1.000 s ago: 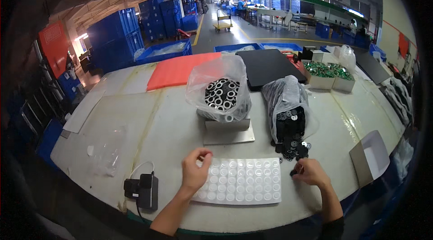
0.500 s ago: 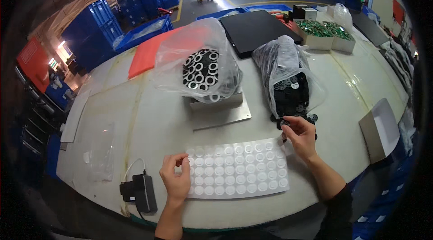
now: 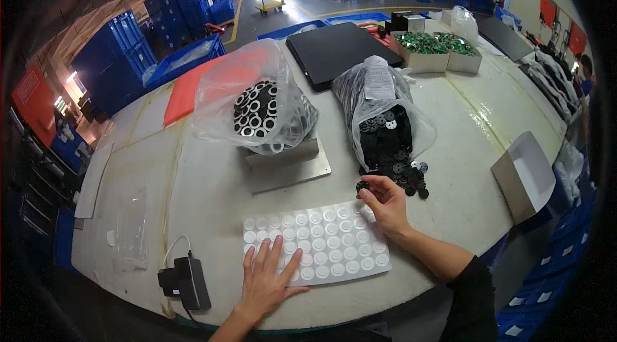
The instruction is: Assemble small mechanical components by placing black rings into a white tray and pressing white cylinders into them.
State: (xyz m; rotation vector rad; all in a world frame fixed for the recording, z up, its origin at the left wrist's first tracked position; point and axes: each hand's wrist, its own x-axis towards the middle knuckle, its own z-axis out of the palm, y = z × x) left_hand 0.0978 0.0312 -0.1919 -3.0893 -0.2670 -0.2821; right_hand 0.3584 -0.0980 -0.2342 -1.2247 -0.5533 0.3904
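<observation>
A white sheet of round stickers in rows [image 3: 340,236] lies on the table in front of me. My left hand [image 3: 267,274] rests spread over its lower left part, fingers apart and holding nothing. Above the sheet's far right corner, my right hand [image 3: 384,204] pinches a small black disc [image 3: 362,186] between thumb and fingers. Just beyond it, a clear plastic bag [image 3: 350,94] lies open towards me, with loose black discs [image 3: 411,178] spilling from its mouth. Left of that, another clear bag [image 3: 209,110] holds black rings with silvery faces [image 3: 257,110].
A metal plate stand [image 3: 292,171] sits under the ring bag. Behind are a flat black case [image 3: 340,49] and boxes of green circuit boards [image 3: 421,62]. An open carton [image 3: 524,178] stands at right, a black power adapter [image 3: 191,284] at left near an empty clear bag [image 3: 133,233].
My left hand has moved from a pinch at the sheet's left edge to lying spread on it. My right hand has lifted a black disc from beside the pile. The view has shifted right.
</observation>
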